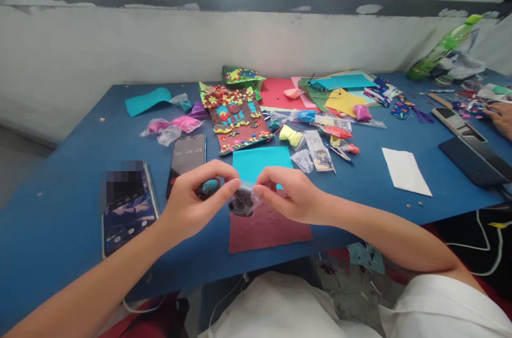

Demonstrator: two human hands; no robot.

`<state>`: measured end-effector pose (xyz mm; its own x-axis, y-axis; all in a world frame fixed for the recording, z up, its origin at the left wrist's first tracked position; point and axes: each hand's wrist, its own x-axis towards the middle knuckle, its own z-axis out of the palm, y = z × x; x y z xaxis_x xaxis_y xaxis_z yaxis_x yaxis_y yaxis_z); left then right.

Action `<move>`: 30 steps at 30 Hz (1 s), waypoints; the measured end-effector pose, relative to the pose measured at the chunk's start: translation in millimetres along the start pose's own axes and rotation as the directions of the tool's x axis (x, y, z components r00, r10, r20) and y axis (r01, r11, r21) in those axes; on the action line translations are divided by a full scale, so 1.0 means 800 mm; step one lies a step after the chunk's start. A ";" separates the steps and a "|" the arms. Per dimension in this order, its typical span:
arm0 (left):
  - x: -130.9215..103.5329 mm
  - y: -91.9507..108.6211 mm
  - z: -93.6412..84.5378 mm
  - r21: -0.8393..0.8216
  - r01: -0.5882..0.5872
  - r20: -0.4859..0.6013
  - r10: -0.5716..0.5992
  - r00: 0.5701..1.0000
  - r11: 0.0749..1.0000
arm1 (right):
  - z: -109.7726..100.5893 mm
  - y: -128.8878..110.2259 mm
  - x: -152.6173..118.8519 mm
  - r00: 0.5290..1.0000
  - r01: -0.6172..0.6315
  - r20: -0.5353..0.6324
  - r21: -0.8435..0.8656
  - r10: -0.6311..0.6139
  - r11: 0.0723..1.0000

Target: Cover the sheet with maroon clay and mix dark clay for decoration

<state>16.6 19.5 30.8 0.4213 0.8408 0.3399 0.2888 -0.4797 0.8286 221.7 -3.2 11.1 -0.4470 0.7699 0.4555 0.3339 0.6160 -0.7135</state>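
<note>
A small clear plastic bag with a dark lump [242, 204] hangs between my hands over the table's front. My left hand [200, 194] pinches its left side with thumb and finger. A teal lump [210, 186] shows in the curl of that hand's fingers. My right hand [294, 196] grips the bag's right edge with its fingertips. Beneath the hands lies a flat sheet with a bright blue upper part [260, 159] and a textured maroon lower part [270, 231]. Behind it stands a colourful decorated clay picture [240, 119], slightly tilted.
Two phones [186, 159] [130, 210] lie at left. Bagged pink lumps [186, 123], a yellow lump [291, 136] and coloured sheets [344, 103] spread across the back. A white card [406, 171] lies at right. Another person's hand [501, 118] and a green bottle [444, 50] are far right.
</note>
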 end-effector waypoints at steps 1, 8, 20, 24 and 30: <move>0.001 0.000 -0.001 -0.006 -0.004 0.017 0.004 1.000 1.000 | 0.000 0.001 0.000 1.000 0.022 -0.019 -0.013 -0.023 1.000; 0.005 -0.003 -0.002 -0.051 0.103 0.069 -0.100 0.993 0.993 | 0.000 0.004 -0.001 0.984 0.163 -0.041 -0.163 -0.172 0.973; 0.000 -0.004 0.005 -0.064 -0.117 0.124 0.124 0.984 0.991 | 0.003 0.000 0.000 0.964 0.259 -0.014 -0.175 -0.265 0.950; 0.000 -0.003 0.005 -0.047 -0.139 0.099 0.143 0.985 0.989 | 0.003 0.000 0.001 0.958 0.280 -0.006 -0.189 -0.287 0.941; 0.001 -0.003 0.004 0.002 -0.126 0.053 0.125 0.991 0.992 | -0.003 0.003 0.001 0.972 0.232 0.041 -0.339 -0.231 0.912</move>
<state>18.7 20.8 27.9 0.4992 0.7596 0.4169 0.2355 -0.5820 0.7784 224.2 -0.4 11.0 -0.5461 0.5988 0.5858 0.4822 0.7965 -0.3648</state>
